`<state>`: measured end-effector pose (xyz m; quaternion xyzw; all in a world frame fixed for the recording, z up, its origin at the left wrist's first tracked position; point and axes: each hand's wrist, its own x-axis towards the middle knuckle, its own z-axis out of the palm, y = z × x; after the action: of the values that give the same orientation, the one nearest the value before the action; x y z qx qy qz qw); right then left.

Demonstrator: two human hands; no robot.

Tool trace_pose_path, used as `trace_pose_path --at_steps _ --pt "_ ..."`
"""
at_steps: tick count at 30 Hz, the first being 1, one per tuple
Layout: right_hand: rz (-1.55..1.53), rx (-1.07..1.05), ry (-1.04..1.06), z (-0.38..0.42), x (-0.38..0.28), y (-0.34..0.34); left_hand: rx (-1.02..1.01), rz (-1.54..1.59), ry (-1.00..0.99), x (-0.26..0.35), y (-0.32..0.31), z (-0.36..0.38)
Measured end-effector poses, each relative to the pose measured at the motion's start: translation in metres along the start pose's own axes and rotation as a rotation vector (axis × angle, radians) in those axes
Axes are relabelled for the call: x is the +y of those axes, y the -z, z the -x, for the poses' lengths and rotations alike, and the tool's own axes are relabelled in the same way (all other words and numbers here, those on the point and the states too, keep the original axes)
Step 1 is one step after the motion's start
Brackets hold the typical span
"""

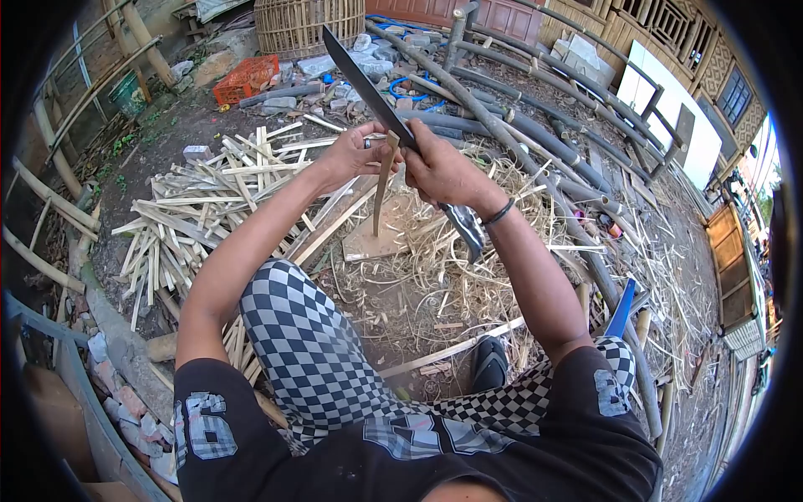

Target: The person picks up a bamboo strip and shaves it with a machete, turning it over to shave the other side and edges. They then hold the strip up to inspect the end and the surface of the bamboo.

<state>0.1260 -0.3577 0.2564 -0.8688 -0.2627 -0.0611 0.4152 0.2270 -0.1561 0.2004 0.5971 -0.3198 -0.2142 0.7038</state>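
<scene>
My right hand (452, 167) is wrapped around a machete (361, 77), its dark blade pointing up and to the left, away from me. The black handle end sticks out below the fist. Close beside it, my left hand (355, 157), with a ring on one finger, grips a narrow bamboo strip (384, 188) near its top. The strip stands nearly upright against the blade's near end, and its lower end overlaps a flat wooden block (361, 243) on the ground. Curly bamboo shavings (452, 297) lie around the block.
A heap of split bamboo strips (196, 209) lies to the left. Long bamboo poles (535, 151) cross the ground at the right. Farther back are an orange crate (245, 79) and a woven basket (309, 29). A blue tool-like piece (621, 309) stands near my right knee.
</scene>
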Motion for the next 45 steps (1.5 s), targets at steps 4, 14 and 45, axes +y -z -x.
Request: trace_pose_path --at_steps 4,14,45 --pt "-0.569 -0.216 -0.253 -0.002 0.003 0.017 -0.044 -0.033 0.015 -0.002 -0.001 -0.001" --pt "-0.291 -0.146 -0.158 -0.005 -0.001 0.011 -0.012 -0.081 0.0 -0.002 -0.006 -0.003" --pt "-0.055 -0.214 -0.155 -0.01 0.004 0.009 -0.094 -0.053 0.022 -0.01 0.005 -0.003"
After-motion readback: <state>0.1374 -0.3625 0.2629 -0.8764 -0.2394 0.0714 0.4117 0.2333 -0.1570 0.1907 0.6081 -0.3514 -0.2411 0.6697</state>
